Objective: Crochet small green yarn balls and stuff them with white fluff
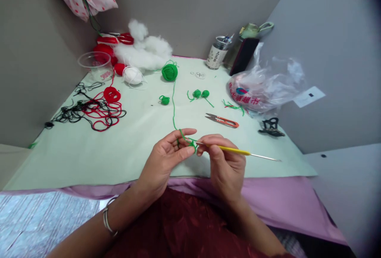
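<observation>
My left hand (169, 151) pinches a small piece of green crochet (193, 145) between thumb and fingers. Green yarn (174, 107) loops over its index finger and runs back to a green yarn ball (169, 72). In my right hand (226, 162) is a crochet hook (235, 150) with a yellow handle, its near metal end at the green piece and its other end pointing right. Beyond my hands lie two small green crocheted balls (201, 93) with yarn tails, and another green crocheted ball (164, 100) stands to their left.
Orange-handled thread snips (222, 120) lie right of centre, near yarn scraps (233, 107) and a black hair claw (271, 127). Tangled black and red yarn (98, 109) covers the left. White stuffing (145, 51), a plastic cup (95, 65), a pen jar (217, 53) and a plastic bag (262, 85) stand behind.
</observation>
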Available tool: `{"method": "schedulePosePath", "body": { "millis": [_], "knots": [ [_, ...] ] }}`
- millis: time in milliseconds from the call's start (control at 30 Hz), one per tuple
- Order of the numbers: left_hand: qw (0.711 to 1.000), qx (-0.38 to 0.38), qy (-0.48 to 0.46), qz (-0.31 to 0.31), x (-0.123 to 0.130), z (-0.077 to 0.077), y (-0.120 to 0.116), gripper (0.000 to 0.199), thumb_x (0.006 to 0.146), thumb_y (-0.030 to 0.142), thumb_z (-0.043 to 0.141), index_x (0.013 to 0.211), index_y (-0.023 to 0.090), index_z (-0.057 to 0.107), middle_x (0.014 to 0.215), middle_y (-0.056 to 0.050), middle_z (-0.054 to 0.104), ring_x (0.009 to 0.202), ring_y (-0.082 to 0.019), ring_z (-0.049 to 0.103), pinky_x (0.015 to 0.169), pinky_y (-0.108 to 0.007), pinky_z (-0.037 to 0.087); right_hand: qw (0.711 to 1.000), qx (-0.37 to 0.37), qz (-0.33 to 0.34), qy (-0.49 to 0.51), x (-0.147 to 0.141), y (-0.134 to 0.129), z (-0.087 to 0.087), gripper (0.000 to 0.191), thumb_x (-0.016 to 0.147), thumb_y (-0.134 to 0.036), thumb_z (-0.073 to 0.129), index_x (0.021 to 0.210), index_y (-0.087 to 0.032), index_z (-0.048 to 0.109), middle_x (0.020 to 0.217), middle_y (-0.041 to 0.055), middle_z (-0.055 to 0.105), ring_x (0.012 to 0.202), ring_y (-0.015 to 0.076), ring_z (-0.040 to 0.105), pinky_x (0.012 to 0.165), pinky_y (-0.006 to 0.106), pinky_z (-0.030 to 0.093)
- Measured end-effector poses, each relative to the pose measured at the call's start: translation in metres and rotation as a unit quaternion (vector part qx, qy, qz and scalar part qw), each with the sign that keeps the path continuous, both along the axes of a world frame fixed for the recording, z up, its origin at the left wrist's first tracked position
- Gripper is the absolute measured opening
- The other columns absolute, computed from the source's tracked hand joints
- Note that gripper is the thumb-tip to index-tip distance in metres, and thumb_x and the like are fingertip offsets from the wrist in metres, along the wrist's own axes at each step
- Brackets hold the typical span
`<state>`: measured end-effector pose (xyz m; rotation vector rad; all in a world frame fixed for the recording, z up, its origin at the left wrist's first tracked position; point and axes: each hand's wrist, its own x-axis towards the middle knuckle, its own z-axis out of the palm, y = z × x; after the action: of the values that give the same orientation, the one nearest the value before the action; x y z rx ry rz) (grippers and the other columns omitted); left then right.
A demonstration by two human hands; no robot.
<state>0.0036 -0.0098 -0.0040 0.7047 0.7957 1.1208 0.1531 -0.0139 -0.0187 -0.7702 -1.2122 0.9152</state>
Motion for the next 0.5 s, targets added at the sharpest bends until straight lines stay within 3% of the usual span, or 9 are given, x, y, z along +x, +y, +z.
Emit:
{"method": "schedulePosePath", "body": {
  "millis": [167, 500],
  "knots": [
    [1.000, 0.001, -0.005, 0.012, 0.0001, 0.0002, -0.0003, 0.026, 0.078, 0.027, 0.090, 0.103, 0.027, 0.083, 0.082, 0.002, 0.064, 0.083, -0.010, 0.057, 0.084, -0.023, 0.043, 0.998, 0.013, -0.048, -0.034, -0.0008, -0.0008, 0.0014, 0.021, 0.101, -0.017, 0.064, 0.104, -0.029, 0.081, 0.089, 0.0004, 0.074, 0.075, 0.0137, 0.066, 0.072, 0.030, 0.053],
    [0.999, -0.026, -0.034, -0.013, -0.0019, 0.0061, -0.0005, 0.033, 0.080, 0.024, 0.085, 0.112, 0.023, 0.080, 0.086, 0.000, 0.066, 0.080, -0.011, 0.058, 0.081, -0.024, 0.045, 0.998, -0.035, 0.002, 0.043, 0.0014, -0.0009, 0.0004, 0.016, 0.101, -0.025, 0.065, 0.102, -0.027, 0.081, 0.092, 0.0016, 0.075, 0.075, 0.0133, 0.069, 0.069, 0.029, 0.056]
  ]
}}
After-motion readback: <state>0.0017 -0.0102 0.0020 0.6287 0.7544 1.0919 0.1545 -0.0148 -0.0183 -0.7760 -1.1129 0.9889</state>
